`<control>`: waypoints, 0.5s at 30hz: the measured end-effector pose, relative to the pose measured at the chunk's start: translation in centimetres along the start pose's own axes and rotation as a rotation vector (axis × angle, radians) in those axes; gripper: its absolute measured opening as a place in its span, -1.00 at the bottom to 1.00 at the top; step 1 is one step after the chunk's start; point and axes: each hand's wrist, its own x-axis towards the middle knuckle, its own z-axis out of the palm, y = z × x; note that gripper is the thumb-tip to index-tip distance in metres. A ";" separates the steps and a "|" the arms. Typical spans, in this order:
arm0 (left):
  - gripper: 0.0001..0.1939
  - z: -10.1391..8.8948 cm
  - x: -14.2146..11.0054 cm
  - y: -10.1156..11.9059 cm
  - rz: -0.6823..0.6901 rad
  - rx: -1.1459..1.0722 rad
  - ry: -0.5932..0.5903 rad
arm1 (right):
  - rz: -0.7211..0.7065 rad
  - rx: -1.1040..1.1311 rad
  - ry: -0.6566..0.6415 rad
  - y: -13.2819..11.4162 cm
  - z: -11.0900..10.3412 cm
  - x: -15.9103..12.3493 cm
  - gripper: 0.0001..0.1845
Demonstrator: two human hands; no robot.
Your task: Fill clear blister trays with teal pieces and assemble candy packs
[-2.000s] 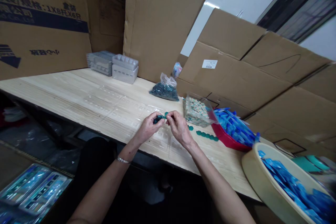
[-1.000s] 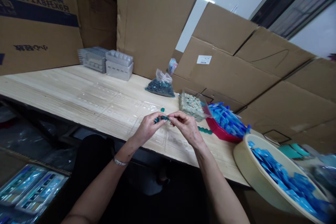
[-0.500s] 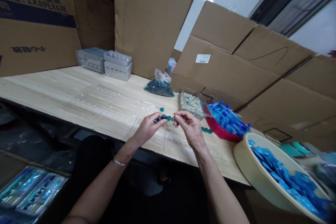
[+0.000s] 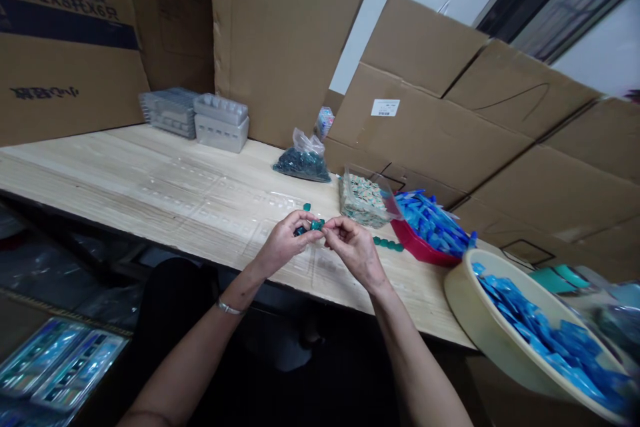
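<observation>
Fingers (image 4: 311,237) partly hide the green pieces (image 4: 317,224); the left edge cuts the printed carton (image 4: 65,67); the far white label's (image 4: 385,107) print is too small to read.

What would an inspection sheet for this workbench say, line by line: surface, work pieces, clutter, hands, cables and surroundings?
Surface: pale table, with clear trays lying flat on it.
Work pieces: green pieces in hand; one loose green piece and a row of green pieces on the table.
Clutter: clear bag of dark pieces, clear box of small pale pieces, red container and cream basin of blue pieces, stacked trays at the back.
Hands: left hand holds green pieces; right hand at their edge, grip unclear.
Cables: nothing seen.
Surroundings: cardboard behind the table; clear packs at lower left.
</observation>
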 end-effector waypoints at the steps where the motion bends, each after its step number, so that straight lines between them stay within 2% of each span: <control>1: -0.64 0.0 0.0 -0.1 -0.029 -0.078 -0.039 | 0.017 0.035 -0.005 0.0 0.1 0.0 -0.78; 5: -0.63 0.1 0.1 -0.4 -0.057 -0.260 -0.144 | 0.053 0.112 0.026 0.4 0.3 0.1 -0.77; 10: -0.72 0.5 0.3 -0.8 -0.078 -0.300 -0.076 | -0.030 0.016 0.136 1.2 0.5 -0.4 -0.82; 15: -0.77 0.8 0.4 -1.0 -0.048 -0.232 -0.041 | -0.063 0.014 0.181 1.5 0.9 -0.9 -0.85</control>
